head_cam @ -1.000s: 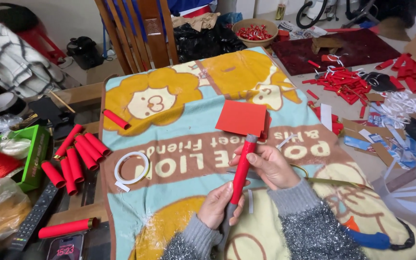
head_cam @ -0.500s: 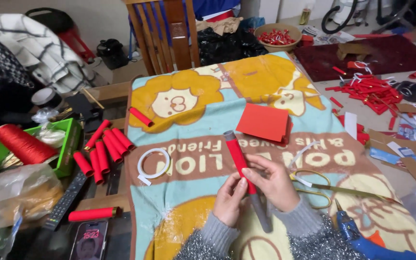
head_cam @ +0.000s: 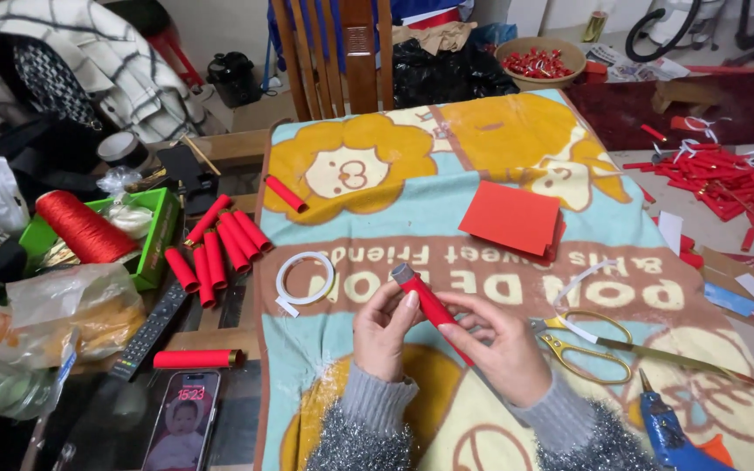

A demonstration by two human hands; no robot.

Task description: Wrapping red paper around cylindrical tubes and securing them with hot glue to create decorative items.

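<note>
Red tube: a paper-wrapped roll point(head_cam: 429, 303) with a grey end cap, held tilted just above the cartoon blanket point(head_cam: 377, 262).
Left hand: left hand point(head_cam: 383, 331) closed around the tube's upper part, thumb and fingers pinching near the cap.
Right hand: right hand point(head_cam: 499, 347) closed over the lower half.
Doing it well: I'd say keep the wrap taut and roll evenly so no edge lifts.
Textures: matte red sheets point(head_cam: 510, 218), glossy tape ring point(head_cam: 305, 277), gold scissors point(head_cam: 599, 344), fuzzy tinsel cuffs.
Nearby: 6 or so finished rolls point(head_cam: 215, 249) beside the blanket.
</note>
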